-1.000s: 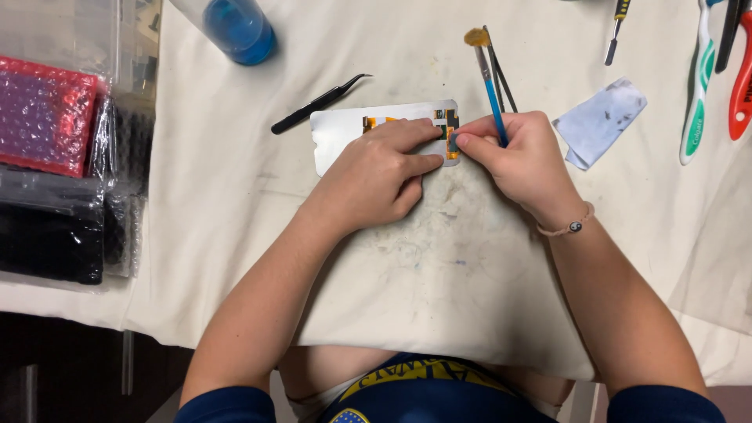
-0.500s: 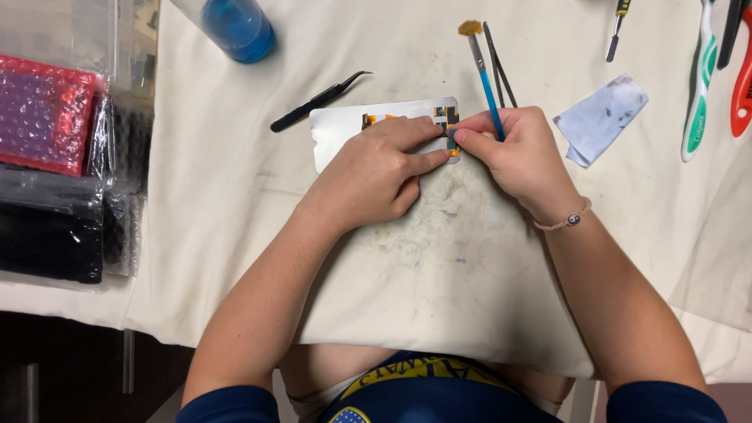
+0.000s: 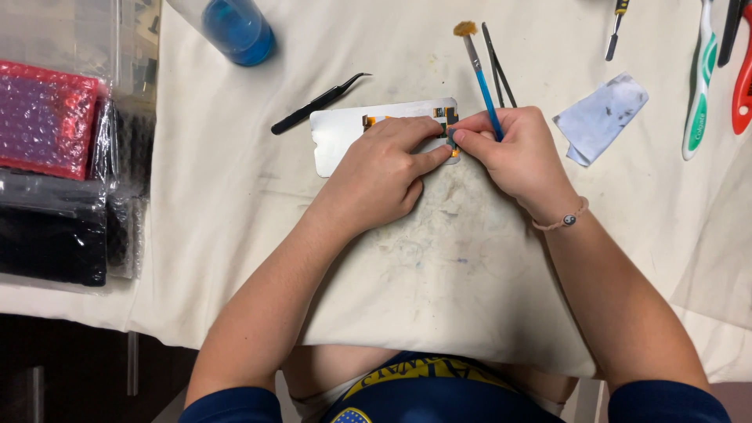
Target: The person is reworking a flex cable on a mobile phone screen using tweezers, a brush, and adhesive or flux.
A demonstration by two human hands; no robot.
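With the left hand [image 3: 384, 168] pressing the silver phone panel [image 3: 345, 133] flat on the stained cloth [image 3: 439, 258] and the right hand [image 3: 513, 153] clamped on a blue paintbrush [image 3: 479, 74] alongside thin tweezers [image 3: 498, 66], a slip risks tearing the orange flex connector [image 3: 446, 119].

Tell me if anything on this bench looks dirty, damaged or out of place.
The cloth is smudged grey just below the left hand and right hand, and the wipe is stained. Nothing looks spilled or broken.
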